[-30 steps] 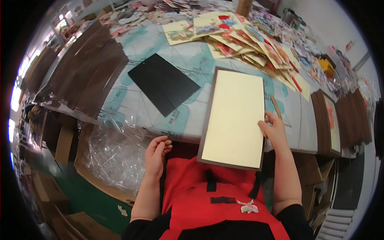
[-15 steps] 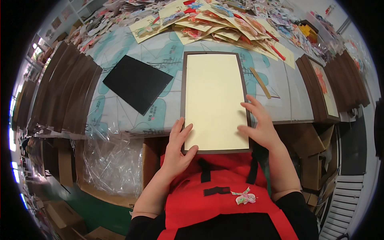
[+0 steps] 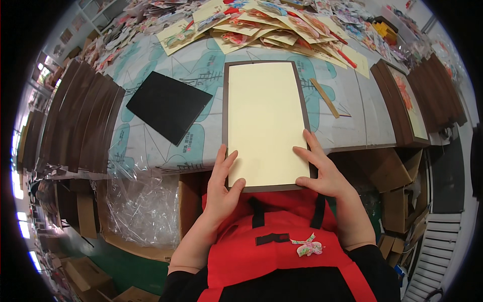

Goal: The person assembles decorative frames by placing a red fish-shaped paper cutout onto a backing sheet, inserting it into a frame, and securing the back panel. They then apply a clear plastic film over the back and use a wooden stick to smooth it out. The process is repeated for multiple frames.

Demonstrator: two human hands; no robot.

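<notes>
A dark brown picture frame (image 3: 264,121) with a pale yellow panel lies flat on the table, its near end hanging over the table's front edge. My left hand (image 3: 221,189) grips the frame's near left corner, thumb on the yellow panel. My right hand (image 3: 322,171) rests on the near right corner with fingers spread across the panel. A black square board (image 3: 168,105) lies on the table to the left of the frame.
Colourful printed pictures (image 3: 261,25) are piled at the table's far side. A wooden stick (image 3: 324,98) lies right of the frame. Stacks of dark frames stand at the left (image 3: 75,121) and right (image 3: 417,90). Clear plastic wrap (image 3: 136,206) fills a cardboard box below the table.
The frame was held tilted up in my right hand; it has come down flat onto the table, and both hands now sit on its near end.
</notes>
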